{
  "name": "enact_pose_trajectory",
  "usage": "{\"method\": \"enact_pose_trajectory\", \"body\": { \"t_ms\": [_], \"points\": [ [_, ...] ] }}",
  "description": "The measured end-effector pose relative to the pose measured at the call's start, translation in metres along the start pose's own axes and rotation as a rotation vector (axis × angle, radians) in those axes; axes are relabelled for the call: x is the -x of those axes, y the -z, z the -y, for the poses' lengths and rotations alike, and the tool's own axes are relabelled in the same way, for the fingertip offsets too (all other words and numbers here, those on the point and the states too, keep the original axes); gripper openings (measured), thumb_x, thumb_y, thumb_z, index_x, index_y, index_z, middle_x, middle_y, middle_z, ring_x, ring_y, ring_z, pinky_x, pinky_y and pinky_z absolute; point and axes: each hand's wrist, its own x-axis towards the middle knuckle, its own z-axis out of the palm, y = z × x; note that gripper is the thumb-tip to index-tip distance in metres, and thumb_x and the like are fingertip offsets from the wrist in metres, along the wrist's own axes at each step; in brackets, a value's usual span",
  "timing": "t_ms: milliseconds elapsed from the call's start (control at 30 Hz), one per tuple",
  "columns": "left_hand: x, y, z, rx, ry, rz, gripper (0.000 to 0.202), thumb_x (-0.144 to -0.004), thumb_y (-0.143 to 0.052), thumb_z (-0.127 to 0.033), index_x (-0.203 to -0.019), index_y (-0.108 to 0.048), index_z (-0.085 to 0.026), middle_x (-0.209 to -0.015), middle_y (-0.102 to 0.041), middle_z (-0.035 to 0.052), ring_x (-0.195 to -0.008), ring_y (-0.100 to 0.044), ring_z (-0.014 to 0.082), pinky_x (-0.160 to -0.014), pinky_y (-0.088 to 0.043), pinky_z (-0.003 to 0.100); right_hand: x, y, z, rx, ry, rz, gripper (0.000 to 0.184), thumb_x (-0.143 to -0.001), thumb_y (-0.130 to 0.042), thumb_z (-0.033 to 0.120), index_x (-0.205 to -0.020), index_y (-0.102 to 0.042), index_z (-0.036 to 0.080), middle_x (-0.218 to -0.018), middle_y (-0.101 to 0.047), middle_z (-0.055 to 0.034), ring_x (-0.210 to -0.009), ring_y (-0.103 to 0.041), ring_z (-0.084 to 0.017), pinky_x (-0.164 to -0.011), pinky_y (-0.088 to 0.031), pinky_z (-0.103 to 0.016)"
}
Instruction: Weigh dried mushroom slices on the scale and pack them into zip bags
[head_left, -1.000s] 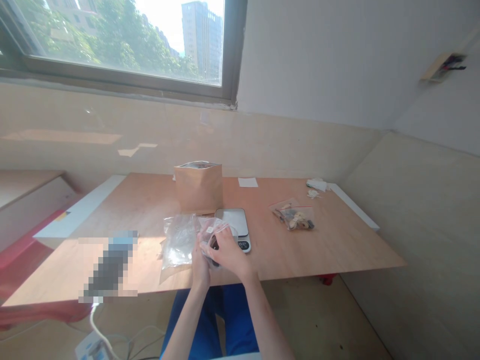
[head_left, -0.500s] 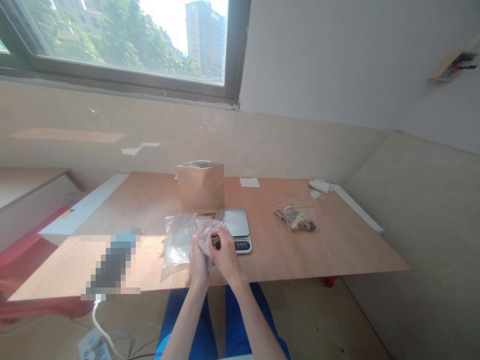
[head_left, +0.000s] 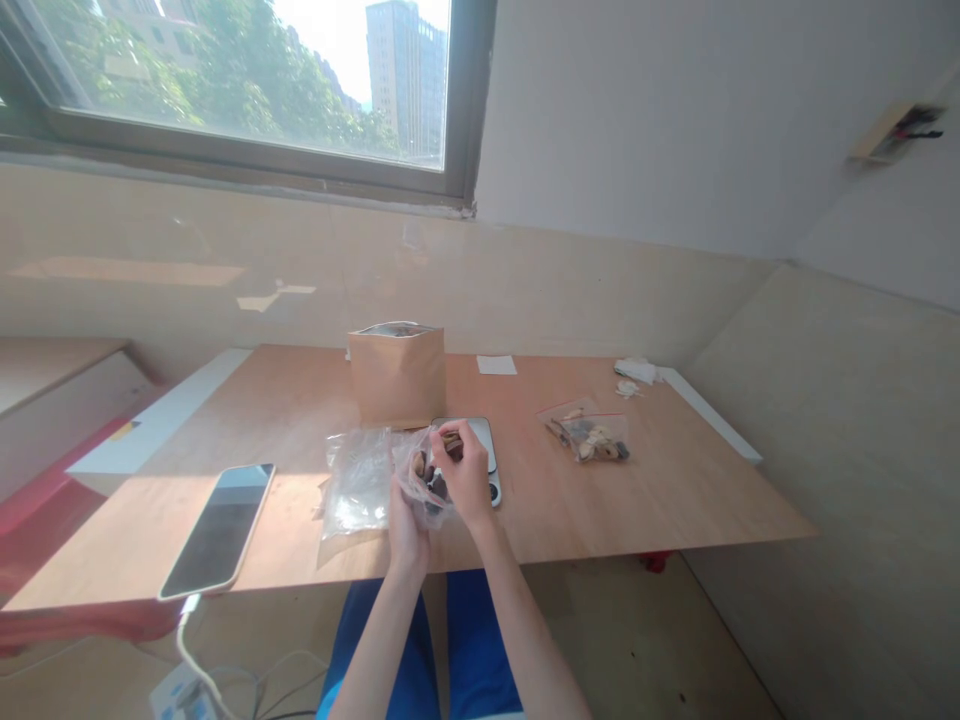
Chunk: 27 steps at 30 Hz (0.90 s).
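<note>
Right fingers: clamped, thumb against fingertips, on a small stack of brown dried slices; I can't count them, the right hand covers part.
Left fingers: wrapped round the near left side of a clear plastic bag; I see the thumb side, but the tips are lost behind the film, so how tightly they close I cannot tell.
Clear bag: between both hands, mouth up and tilted my way, dark pieces inside; glare and folds blur the bottom.
Slices: held right at the bag's mouth, on its right side.
Kitchen scale: just behind the right hand, which hides much of its plate and most of its display; I can't read a figure.
Flat plastic sleeve: just left of the hands, shiny, contents hard to make out.
Kraft pouch: upright behind the sleeve, top gaping, silvery inside.
Zip bag: well right of the scale, pale and dark pieces inside, wood-coloured tabletop between.
Smartphone: well left, lower end at the front edge, white cable dropping below.
Front edge: the forearms cross it, blue trousers below, cut off by my view.
</note>
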Motion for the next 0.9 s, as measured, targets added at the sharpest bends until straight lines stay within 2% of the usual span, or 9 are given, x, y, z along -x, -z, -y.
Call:
{"method": "enact_pose_trajectory", "body": {
  "t_ms": [100, 200, 300, 367, 433, 533, 667, 800, 900],
  "points": [
    [0.002, 0.003, 0.001, -0.001, 0.076, -0.027, 0.041, -0.086, -0.041, -0.038, -0.121, -0.054, -0.022, -0.113, -0.063, 0.0065, -0.085, -0.064, 0.0153, -0.073, -0.053, 0.029, -0.025, -0.004, 0.005, -0.168, -0.046, -0.048, 0.02, -0.085, -0.049, 0.041, -0.08, -0.045, 0.022, -0.059, -0.05, 0.0061, -0.045, -0.051, -0.009, -0.046, -0.043, -0.02],
    [0.004, 0.004, -0.001, -0.017, 0.099, -0.066, 0.042, -0.086, -0.04, -0.037, -0.123, -0.052, -0.023, -0.111, -0.064, 0.0066, -0.076, -0.064, 0.0143, -0.07, -0.054, 0.033, -0.07, -0.013, 0.015, -0.262, 0.024, -0.134, 0.023, -0.085, -0.047, 0.045, -0.081, -0.042, 0.023, -0.057, -0.046, 0.0071, -0.045, -0.049, -0.009, -0.045, -0.041, -0.019],
    [0.006, 0.006, -0.003, -0.016, 0.093, -0.094, 0.042, -0.087, -0.038, -0.038, -0.123, -0.052, -0.022, -0.11, -0.065, 0.0069, -0.077, -0.064, 0.015, -0.071, -0.055, 0.033, -0.126, -0.025, 0.024, -0.145, 0.228, -0.2, 0.022, -0.086, -0.046, 0.045, -0.083, -0.042, 0.023, -0.07, -0.05, 0.0033, -0.057, -0.052, -0.008, -0.057, -0.044, -0.02],
    [0.007, 0.006, -0.005, -0.015, 0.094, -0.098, 0.042, -0.087, -0.037, -0.038, -0.122, -0.053, -0.022, -0.108, -0.065, 0.0063, -0.076, -0.065, 0.0157, -0.07, -0.055, 0.034, -0.16, -0.034, 0.025, -0.033, 0.354, -0.151, 0.02, -0.087, -0.046, 0.042, -0.083, -0.044, 0.022, -0.081, -0.051, 0.0003, -0.067, -0.052, -0.009, -0.065, -0.045, -0.02],
    [0.007, 0.005, -0.006, -0.019, 0.094, -0.097, 0.041, -0.087, -0.037, -0.038, -0.121, -0.054, -0.024, -0.106, -0.066, 0.0052, -0.075, -0.065, 0.0158, -0.07, -0.055, 0.034, -0.184, -0.043, 0.021, 0.071, 0.425, -0.043, 0.017, -0.087, -0.047, 0.038, -0.082, -0.045, 0.022, -0.085, -0.05, -0.0003, -0.07, -0.051, -0.009, -0.068, -0.044, -0.02],
    [0.006, 0.004, -0.01, -0.035, 0.079, -0.115, 0.037, -0.087, -0.037, -0.035, -0.116, -0.057, -0.023, -0.1, -0.068, 0.0034, -0.075, -0.065, 0.0147, -0.07, -0.054, 0.032, -0.2, -0.052, 0.01, 0.208, 0.446, 0.115, 0.012, -0.087, -0.049, 0.031, -0.081, -0.046, 0.022, -0.083, -0.048, 0.0002, -0.071, -0.05, -0.01, -0.067, -0.042, -0.02],
    [0.002, 0.003, -0.014, -0.045, 0.077, -0.118, 0.036, -0.087, -0.033, -0.032, -0.11, -0.059, -0.023, -0.096, -0.069, 0.0014, -0.082, -0.064, 0.0136, -0.074, -0.052, 0.028, -0.2, -0.055, -0.001, 0.295, 0.442, 0.199, 0.01, -0.086, -0.051, 0.028, -0.08, -0.046, 0.022, -0.081, -0.049, 0.0009, -0.069, -0.049, -0.011, -0.067, -0.04, -0.021],
    [0.0, 0.004, -0.015, -0.041, 0.094, -0.115, 0.035, -0.087, -0.033, -0.033, -0.108, -0.059, -0.024, -0.096, -0.069, 0.0009, -0.088, -0.064, 0.0144, -0.077, -0.052, 0.029, -0.203, -0.056, -0.001, 0.234, 0.386, 0.175, 0.016, -0.085, -0.051, 0.033, -0.076, -0.045, 0.021, -0.07, -0.049, 0.0036, -0.063, -0.048, -0.011, -0.062, -0.038, -0.021],
    [0.0, 0.005, -0.016, -0.042, 0.1, -0.107, 0.034, -0.087, -0.034, -0.034, -0.109, -0.059, -0.024, -0.094, -0.069, 0.0016, -0.089, -0.064, 0.0159, -0.076, -0.052, 0.03, -0.211, -0.06, 0.001, 0.155, 0.325, 0.087, 0.019, -0.085, -0.051, 0.037, -0.076, -0.045, 0.021, -0.067, -0.051, 0.004, -0.064, -0.05, -0.011, -0.062, -0.038, -0.022]
  ]
}}
